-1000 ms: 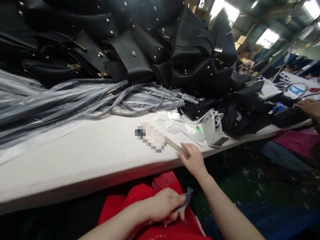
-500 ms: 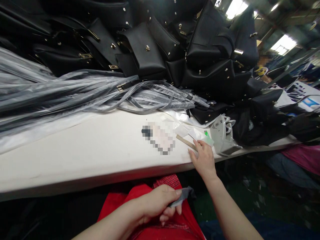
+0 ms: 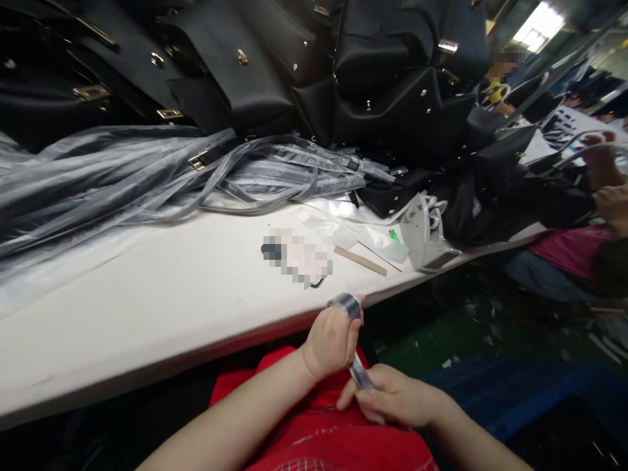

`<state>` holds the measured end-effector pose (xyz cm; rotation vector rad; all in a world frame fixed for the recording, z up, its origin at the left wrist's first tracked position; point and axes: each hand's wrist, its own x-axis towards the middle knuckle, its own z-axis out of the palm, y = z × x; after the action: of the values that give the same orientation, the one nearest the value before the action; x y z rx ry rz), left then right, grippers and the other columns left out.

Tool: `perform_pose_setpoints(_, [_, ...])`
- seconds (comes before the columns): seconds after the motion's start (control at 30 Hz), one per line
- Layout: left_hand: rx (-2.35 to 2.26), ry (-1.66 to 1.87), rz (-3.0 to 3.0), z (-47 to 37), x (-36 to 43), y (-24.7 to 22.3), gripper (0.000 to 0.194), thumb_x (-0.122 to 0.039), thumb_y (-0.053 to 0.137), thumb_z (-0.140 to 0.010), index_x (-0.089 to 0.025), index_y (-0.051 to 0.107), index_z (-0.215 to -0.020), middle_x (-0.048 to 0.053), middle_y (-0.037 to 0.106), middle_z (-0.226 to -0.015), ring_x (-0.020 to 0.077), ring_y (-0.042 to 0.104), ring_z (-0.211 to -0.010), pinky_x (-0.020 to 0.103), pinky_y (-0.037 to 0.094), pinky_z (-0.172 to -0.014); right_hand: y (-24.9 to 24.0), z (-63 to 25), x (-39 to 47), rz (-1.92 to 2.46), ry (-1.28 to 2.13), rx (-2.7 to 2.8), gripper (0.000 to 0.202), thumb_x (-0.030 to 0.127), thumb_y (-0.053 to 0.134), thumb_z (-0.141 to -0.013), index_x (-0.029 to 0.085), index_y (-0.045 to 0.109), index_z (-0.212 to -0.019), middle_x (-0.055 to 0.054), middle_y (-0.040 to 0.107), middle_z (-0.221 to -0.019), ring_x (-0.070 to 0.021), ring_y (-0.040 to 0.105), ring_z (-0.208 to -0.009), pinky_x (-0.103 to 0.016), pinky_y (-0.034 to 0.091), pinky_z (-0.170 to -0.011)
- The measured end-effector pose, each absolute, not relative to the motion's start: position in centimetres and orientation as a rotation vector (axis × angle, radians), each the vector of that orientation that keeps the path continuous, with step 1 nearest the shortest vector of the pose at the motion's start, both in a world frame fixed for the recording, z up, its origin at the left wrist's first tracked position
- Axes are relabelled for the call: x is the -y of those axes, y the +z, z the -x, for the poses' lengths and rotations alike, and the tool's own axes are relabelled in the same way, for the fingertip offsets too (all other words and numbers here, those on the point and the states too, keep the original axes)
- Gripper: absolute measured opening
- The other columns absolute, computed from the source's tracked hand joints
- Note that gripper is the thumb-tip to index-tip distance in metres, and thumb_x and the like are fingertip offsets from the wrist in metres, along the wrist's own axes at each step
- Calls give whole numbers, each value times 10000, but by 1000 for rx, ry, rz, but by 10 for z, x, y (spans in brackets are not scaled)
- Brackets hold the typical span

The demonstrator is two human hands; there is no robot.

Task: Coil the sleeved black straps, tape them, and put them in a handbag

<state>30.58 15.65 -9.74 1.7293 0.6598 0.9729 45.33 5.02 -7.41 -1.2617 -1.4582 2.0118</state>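
My left hand (image 3: 333,340) is closed around a dark strap (image 3: 346,305) that has a clear, shiny covering like plastic film. Above the fist the strap bends over in a loop, just off the table's front edge. Its lower part runs down between the hands to my right hand (image 3: 395,394), which pinches it between thumb and fingers. Both hands are over a red apron (image 3: 338,438). What lies inside the left fist is hidden.
Plastic-wrapped straps (image 3: 161,173) lie along the white table (image 3: 147,275), with black bags (image 3: 245,72) heaped behind. A blurred-out object (image 3: 299,258), a tan strip (image 3: 360,260) and a white bag (image 3: 417,232) rest nearer. Another person's hand (image 3: 613,206) shows far right.
My right hand has left the tan strip on the table and come down to the strap. My left hand has risen towards the table edge with the strap. The view has shifted.
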Motion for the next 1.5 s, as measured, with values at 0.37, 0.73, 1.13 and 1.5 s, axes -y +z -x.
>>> perform_pose_setpoints(0.37, [-534, 139, -1951, -301, -139, -110, 525, -533, 344, -946, -158, 654, -749, 97, 651, -689, 217, 617, -654, 342, 478, -690, -67, -554, -44, 1773, 1390, 1264, 413, 560, 636, -782, 151, 690, -788, -41, 626, -618, -151, 556, -531, -292, 468, -590])
perform_pose_setpoints(0.73, [-564, 9, -435, -314, -129, -79, 552, -655, 445, -870, -138, 582, -733, -97, 344, -395, 64, 276, -321, 221, 330, -402, -115, -487, -51, 1627, 1335, 1543, 364, 437, 433, -949, 166, 560, -741, -7, 561, -691, -143, 500, -653, -256, 420, -640])
perform_pose_setpoints(1.13, [-614, 757, -1806, -333, -155, -85, 495, -606, 433, -869, -159, 647, -874, 132, 623, -837, 261, 566, -811, 412, 437, -799, -72, -486, -19, 1226, 1924, 1336, 565, 602, 439, -919, 112, 718, -886, 2, 512, -557, -86, 416, -459, -215, 349, -486])
perform_pose_setpoints(1.5, [-523, 11, -789, -338, -125, -81, 682, -734, 280, -864, -164, 570, -628, -77, 297, -331, 93, 262, -284, 247, 314, -385, -95, -520, -35, 1781, 990, 1722, 479, 306, 607, -829, 181, 533, -1286, -103, 633, -1122, -244, 584, -1033, -389, 444, -952])
